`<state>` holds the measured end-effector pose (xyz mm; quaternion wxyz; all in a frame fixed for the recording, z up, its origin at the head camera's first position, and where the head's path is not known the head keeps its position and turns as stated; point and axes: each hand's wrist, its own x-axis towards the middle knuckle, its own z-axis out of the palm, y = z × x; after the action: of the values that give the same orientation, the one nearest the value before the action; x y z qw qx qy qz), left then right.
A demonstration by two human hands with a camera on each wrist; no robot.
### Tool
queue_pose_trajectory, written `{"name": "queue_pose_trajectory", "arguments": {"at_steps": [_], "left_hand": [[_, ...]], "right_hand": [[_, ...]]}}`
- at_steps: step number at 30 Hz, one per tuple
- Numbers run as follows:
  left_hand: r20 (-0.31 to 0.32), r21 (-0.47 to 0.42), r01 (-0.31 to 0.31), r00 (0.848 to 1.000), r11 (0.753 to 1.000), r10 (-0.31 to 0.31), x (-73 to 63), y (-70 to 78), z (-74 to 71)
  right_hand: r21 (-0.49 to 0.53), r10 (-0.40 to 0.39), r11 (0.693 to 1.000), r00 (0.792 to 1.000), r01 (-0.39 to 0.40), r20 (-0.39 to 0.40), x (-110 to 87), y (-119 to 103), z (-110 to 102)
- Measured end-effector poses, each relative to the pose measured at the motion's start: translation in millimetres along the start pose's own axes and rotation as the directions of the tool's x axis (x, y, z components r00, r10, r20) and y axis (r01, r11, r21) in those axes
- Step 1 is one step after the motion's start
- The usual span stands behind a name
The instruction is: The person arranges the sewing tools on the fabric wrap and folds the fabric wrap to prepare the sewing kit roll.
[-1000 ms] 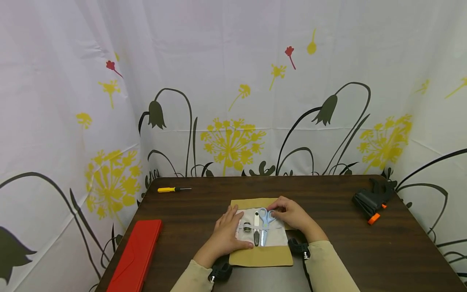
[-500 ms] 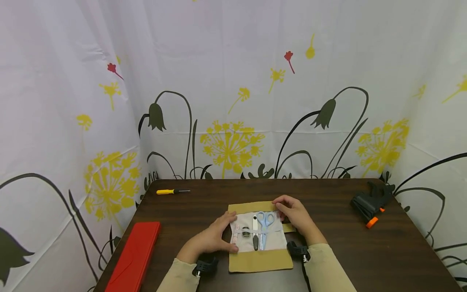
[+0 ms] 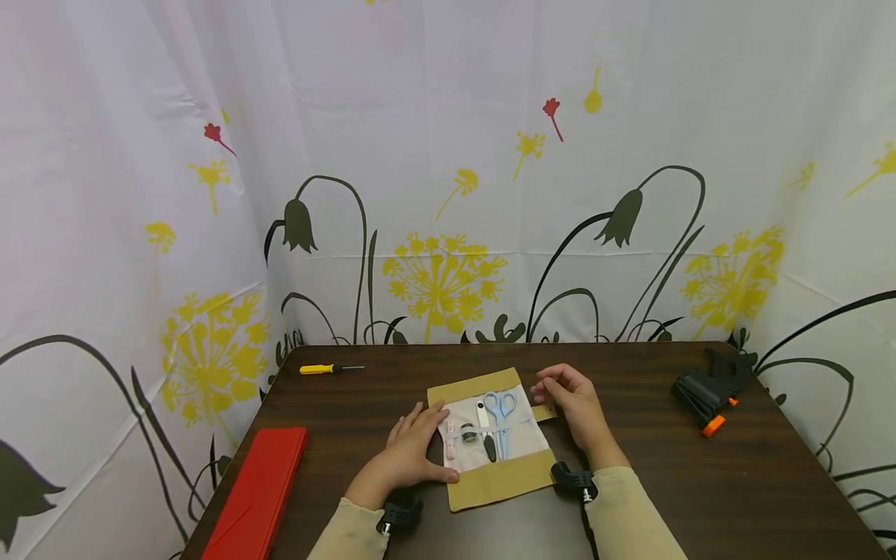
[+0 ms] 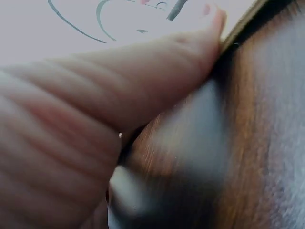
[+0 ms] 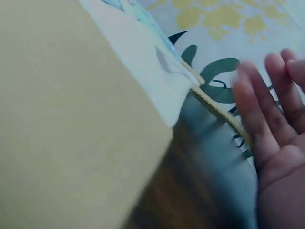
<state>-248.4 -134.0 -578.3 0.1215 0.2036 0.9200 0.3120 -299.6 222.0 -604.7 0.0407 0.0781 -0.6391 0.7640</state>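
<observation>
An unfolded tan sewing kit lies tilted on the table in the head view. On its white lining, a band crosses light-blue scissors, a slim white-and-black tool, a small dark round item and a pink-marked strip. My left hand touches the kit's left side with fingers and thumb spread; the left wrist view has its thumb along the edge. Just off the kit's right side, near its tan tab, my right hand holds nothing, its fingers loosely bent.
A red case lies at the table's left edge. Toward the back left is a yellow-handled screwdriver. A black object with orange tips sits at the right. A flower-print curtain hangs behind the table.
The kit has turned counterclockwise and shifted slightly left. My right hand has come off its upper right edge. My left hand moved left off the lining, then stayed at the kit's left side.
</observation>
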Motion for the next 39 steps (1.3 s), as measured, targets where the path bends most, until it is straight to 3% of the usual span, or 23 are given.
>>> {"name": "queue_pose_trajectory", "arguments": {"at_steps": [3, 7, 11, 13, 15, 17, 19, 22, 26, 31, 35, 39], "left_hand": [[-0.042, 0.012, 0.05, 0.998, 0.999, -0.049, 1.3, 1.0, 2.9], [-0.146, 0.068, 0.161, 0.978, 0.985, -0.15, 3.8, 5.6, 8.0], [-0.23, 0.083, 0.22, 0.953, 0.972, -0.196, 7.1, 8.7, 12.6], [-0.233, 0.078, 0.23, 0.95, 0.97, -0.206, 8.2, 9.1, 14.0], [-0.229, 0.095, 0.235, 0.951, 0.967, -0.209, 8.2, 9.7, 14.4], [-0.222, 0.123, 0.255, 0.949, 0.959, -0.224, 7.2, 12.2, 14.4], [-0.219, 0.154, 0.278, 0.945, 0.948, -0.242, 5.0, 16.9, 12.9], [-0.231, 0.196, 0.292, 0.942, 0.936, -0.245, 1.8, 25.8, 9.5], [-0.21, 0.246, 0.24, 0.959, 0.939, -0.19, -1.9, 35.9, 4.0], [-0.146, 0.252, 0.112, 0.986, 0.961, -0.077, -5.3, 39.8, 0.1], [-0.169, 0.281, 0.051, 0.986, 0.958, -0.003, -5.4, 40.0, 0.0], [-0.198, 0.339, 0.03, 0.979, 0.94, 0.04, -6.3, 40.7, 0.7]], "right_hand": [[-0.011, -0.041, 0.999, 0.999, 0.04, -0.024, 0.2, 0, -2], [-0.002, 0.056, 0.998, 0.995, -0.056, 0.08, -0.6, 0, -3], [-0.182, 0.194, 0.972, 0.947, -0.15, 0.256, -0.1, 2, 2], [-0.268, 0.23, 0.952, 0.926, -0.149, 0.301, 0.2, 3, 5], [-0.311, 0.239, 0.94, 0.918, -0.138, 0.316, 0.2, 5, 8], [-0.328, 0.229, 0.937, 0.925, -0.125, 0.304, -0.2, 5, 10], [-0.354, 0.199, 0.93, 0.944, -0.098, 0.261, -0.6, 4, 12], [-0.443, 0.132, 0.896, 0.977, -0.044, 0.168, -0.8, 2, 12], [-0.549, 0.076, 0.836, 0.992, -0.01, 0.097, -0.7, 0, 12], [-0.618, 0.082, 0.786, 0.989, 0.01, 0.121, -1.0, -3, 12], [-0.647, 0.07, 0.76, 0.98, 0.069, 0.186, -0.4, -2, 11], [-0.639, 0.071, 0.764, 0.973, 0.088, 0.219, -0.3, 1, 9]]}}
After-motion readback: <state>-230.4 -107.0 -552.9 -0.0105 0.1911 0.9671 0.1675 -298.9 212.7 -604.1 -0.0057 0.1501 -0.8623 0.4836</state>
